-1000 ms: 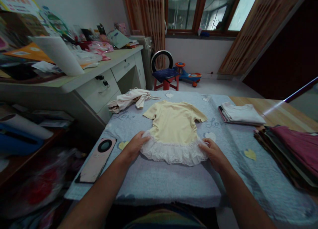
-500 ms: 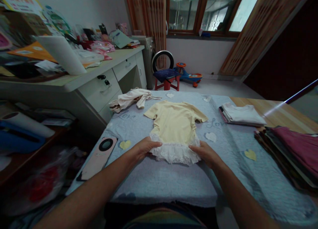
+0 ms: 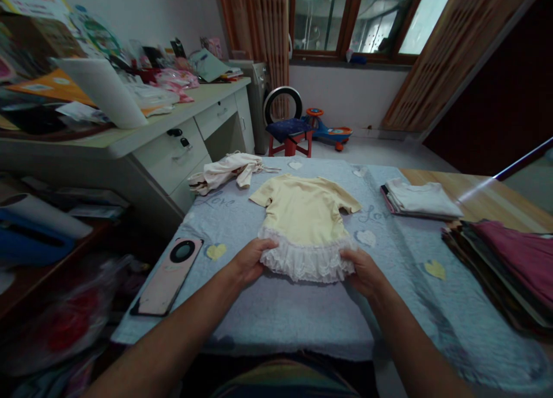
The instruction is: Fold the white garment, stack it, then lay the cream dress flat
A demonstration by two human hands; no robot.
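Observation:
A small pale yellow short-sleeved top [image 3: 305, 211] with a white lace ruffle lies spread on the blue cloth [image 3: 294, 323], neckline away from me. My left hand [image 3: 253, 260] pinches the left corner of the ruffle, thumb on top and fingers underneath. At the opposite corner, my right hand [image 3: 360, 268] grips the lace the same way. Between both hands the ruffle is spread and slightly raised toward me. The fingers under the lace are hidden.
Left of the top lie a crumpled cream garment [image 3: 228, 170] and a phone [image 3: 170, 277]. Folded white clothes [image 3: 423, 197] and a darker folded pile [image 3: 505, 265] sit on the right. A cluttered desk [image 3: 173, 133] stands at left, a red stool [image 3: 291, 144] beyond.
My hands have moved a little farther apart, the right one outward to the right. The lace ruffle is now spread wider and smoother, while the yellow body has stayed in place.

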